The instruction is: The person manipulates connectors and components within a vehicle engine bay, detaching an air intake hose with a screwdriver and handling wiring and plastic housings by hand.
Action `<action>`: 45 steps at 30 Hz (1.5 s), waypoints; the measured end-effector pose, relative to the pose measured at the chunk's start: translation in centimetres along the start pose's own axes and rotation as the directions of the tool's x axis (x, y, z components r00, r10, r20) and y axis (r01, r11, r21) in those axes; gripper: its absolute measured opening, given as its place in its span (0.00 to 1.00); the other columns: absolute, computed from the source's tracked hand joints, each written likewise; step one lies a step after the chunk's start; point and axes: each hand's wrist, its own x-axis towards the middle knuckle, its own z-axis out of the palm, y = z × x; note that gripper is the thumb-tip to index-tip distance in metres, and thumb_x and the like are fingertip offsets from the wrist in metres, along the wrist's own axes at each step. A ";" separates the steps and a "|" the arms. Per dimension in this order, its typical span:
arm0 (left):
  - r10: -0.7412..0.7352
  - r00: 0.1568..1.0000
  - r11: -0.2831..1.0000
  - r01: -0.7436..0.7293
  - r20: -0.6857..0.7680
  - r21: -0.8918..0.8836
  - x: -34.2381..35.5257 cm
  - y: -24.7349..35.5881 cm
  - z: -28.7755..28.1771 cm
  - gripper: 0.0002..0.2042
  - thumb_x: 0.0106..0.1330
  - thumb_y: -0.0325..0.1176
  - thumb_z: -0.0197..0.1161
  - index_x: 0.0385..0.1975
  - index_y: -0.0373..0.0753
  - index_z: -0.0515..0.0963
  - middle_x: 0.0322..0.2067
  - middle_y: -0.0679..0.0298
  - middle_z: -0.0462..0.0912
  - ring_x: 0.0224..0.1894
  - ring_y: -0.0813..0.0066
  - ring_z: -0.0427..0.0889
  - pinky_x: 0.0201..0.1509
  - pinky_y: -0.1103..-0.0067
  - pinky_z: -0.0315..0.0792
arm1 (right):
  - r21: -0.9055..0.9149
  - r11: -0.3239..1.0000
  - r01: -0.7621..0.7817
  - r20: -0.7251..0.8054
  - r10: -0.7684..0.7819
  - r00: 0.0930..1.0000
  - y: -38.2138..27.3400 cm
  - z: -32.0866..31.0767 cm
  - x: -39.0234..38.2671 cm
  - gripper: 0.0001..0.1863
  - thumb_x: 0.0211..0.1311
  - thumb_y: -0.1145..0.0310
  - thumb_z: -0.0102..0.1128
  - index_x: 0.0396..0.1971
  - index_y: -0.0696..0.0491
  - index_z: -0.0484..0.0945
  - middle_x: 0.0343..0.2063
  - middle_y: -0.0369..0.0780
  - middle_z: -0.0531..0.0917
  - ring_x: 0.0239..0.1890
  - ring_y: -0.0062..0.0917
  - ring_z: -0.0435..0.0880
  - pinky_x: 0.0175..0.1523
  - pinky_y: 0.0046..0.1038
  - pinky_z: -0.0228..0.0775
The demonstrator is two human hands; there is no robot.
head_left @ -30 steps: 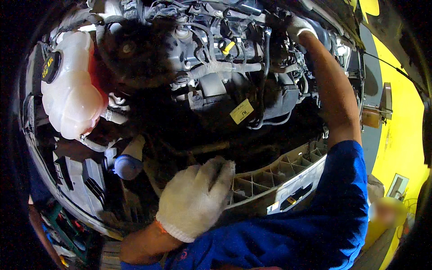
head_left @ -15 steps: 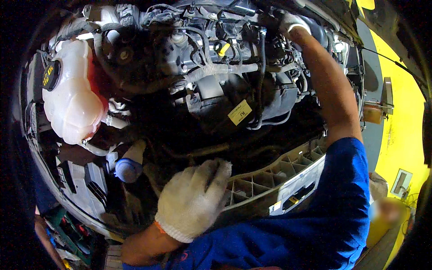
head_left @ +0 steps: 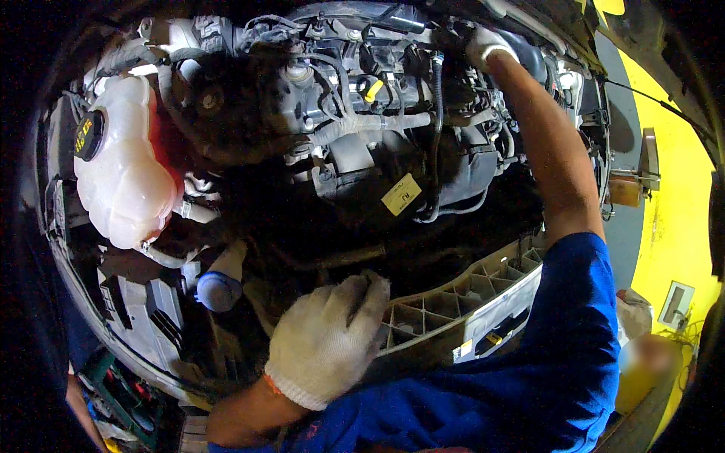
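My left hand (head_left: 328, 340), in a pale knitted glove, rests at the ribbed front crossmember (head_left: 430, 315) of an engine bay. Its fingers lie close together and bend over the bar. Stretched far forward, my right hand (head_left: 489, 49) reaches to the back right of the engine (head_left: 362, 143), also gloved. Dark parts and shadow hide its fingers, so what it touches cannot be made out. Near it a black corrugated hose (head_left: 437, 113) runs down past the engine. A yellow dipstick handle (head_left: 373, 90) stands up from the middle of the engine.
At left sits a translucent coolant tank (head_left: 124, 174) with a black cap (head_left: 89, 136). A blue cap (head_left: 218, 291) tops a filler neck left of my left hand. A person's arm (head_left: 83, 411) shows at lower left. Beyond the bay's right side lies a yellow surface (head_left: 668, 226).
The view has shifted slightly. Both hands keep nearly the same places on the car, and nothing has visibly been taken or let go.
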 end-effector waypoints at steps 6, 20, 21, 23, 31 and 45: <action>-0.024 1.000 1.000 0.025 -0.017 0.012 -0.4 0.0 -0.2 0.27 0.53 0.35 0.71 0.55 0.35 0.77 0.45 0.53 0.82 0.38 0.57 0.83 0.39 0.66 0.79 | -0.102 0.993 0.056 -0.012 -0.057 0.998 -1.6 -1.1 -0.3 0.16 0.61 0.64 0.56 0.45 0.52 0.86 0.45 0.47 0.88 0.51 0.39 0.88 0.54 0.42 0.80; -0.037 0.999 0.999 0.037 -0.040 0.014 -0.3 -0.1 0.0 0.23 0.55 0.35 0.69 0.53 0.36 0.79 0.44 0.56 0.82 0.36 0.61 0.83 0.36 0.69 0.80 | -0.158 0.987 0.039 -0.046 -0.047 0.998 0.2 -1.4 -1.9 0.19 0.64 0.64 0.51 0.47 0.55 0.85 0.50 0.52 0.85 0.55 0.45 0.84 0.56 0.42 0.76; -0.045 0.998 0.999 0.045 -0.044 0.003 -0.2 0.0 0.1 0.23 0.56 0.35 0.69 0.52 0.37 0.79 0.43 0.57 0.82 0.35 0.61 0.83 0.36 0.68 0.80 | -0.057 0.998 0.016 -0.095 -0.021 0.995 -0.4 -1.4 -2.5 0.20 0.68 0.61 0.51 0.52 0.52 0.83 0.54 0.49 0.84 0.58 0.43 0.83 0.59 0.43 0.76; -0.049 0.996 0.999 0.049 -0.071 -0.006 -0.2 -0.1 0.4 0.22 0.56 0.35 0.69 0.52 0.37 0.79 0.43 0.57 0.82 0.34 0.61 0.83 0.35 0.68 0.80 | 0.091 0.995 -0.031 0.004 0.031 1.000 -0.8 -0.5 -1.0 0.21 0.68 0.60 0.50 0.55 0.53 0.81 0.56 0.50 0.83 0.60 0.42 0.81 0.63 0.43 0.74; -0.038 0.996 0.999 0.040 -0.085 0.021 -0.7 -0.5 0.4 0.21 0.58 0.33 0.65 0.52 0.37 0.78 0.42 0.57 0.82 0.34 0.62 0.82 0.34 0.68 0.79 | -0.144 0.986 0.081 0.043 -0.076 0.996 -1.1 -2.4 -1.9 0.19 0.65 0.62 0.51 0.47 0.56 0.85 0.50 0.52 0.85 0.55 0.46 0.83 0.58 0.44 0.75; -0.028 0.997 0.999 0.029 -0.065 0.021 -0.4 -0.5 0.2 0.22 0.57 0.34 0.63 0.53 0.35 0.78 0.44 0.56 0.82 0.35 0.61 0.83 0.35 0.67 0.79 | 0.048 0.997 -0.063 -0.093 0.067 0.993 -1.4 0.3 -3.3 0.19 0.63 0.61 0.52 0.45 0.54 0.86 0.48 0.53 0.85 0.55 0.46 0.83 0.58 0.43 0.75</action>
